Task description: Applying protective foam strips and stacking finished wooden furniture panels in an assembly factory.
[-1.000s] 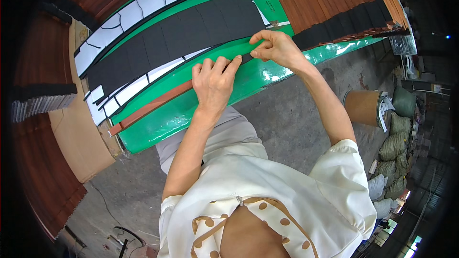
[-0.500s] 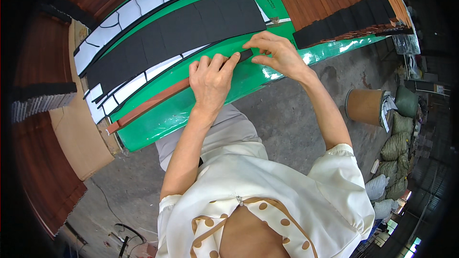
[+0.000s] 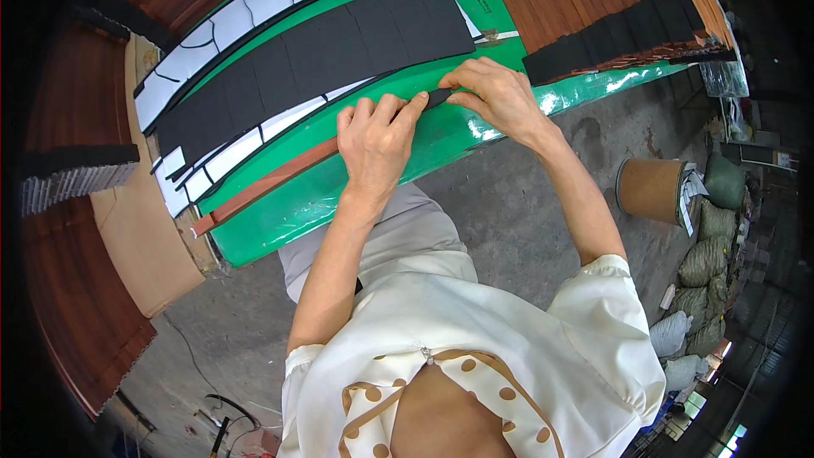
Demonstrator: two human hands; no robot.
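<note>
A narrow reddish-brown wood-look strip (image 3: 267,186) lies along the near side of the green-covered table (image 3: 275,233). Its far right end has a black wrap (image 3: 437,97). My left hand (image 3: 373,146) is closed over the strip, thumb and forefinger pressing where the black part begins. At the tip, my right hand (image 3: 498,100) pinches the black wrap between thumb and fingers. Just beyond both hands lies a row of black rectangular pieces (image 3: 322,59), side by side on white backing paper (image 3: 284,124). The strip's middle is hidden under my left hand.
Stacked brown strips (image 3: 577,0) with black ends stand at the far right of the table. More brown stacks (image 3: 72,93) rise at the left, by a cardboard sheet (image 3: 144,237). A brown drum (image 3: 649,187) and several sacks (image 3: 704,263) stand on the floor at right.
My right hand's fingers have come together from a wider spread and now close on the black end of the strip. My left hand stays on the strip.
</note>
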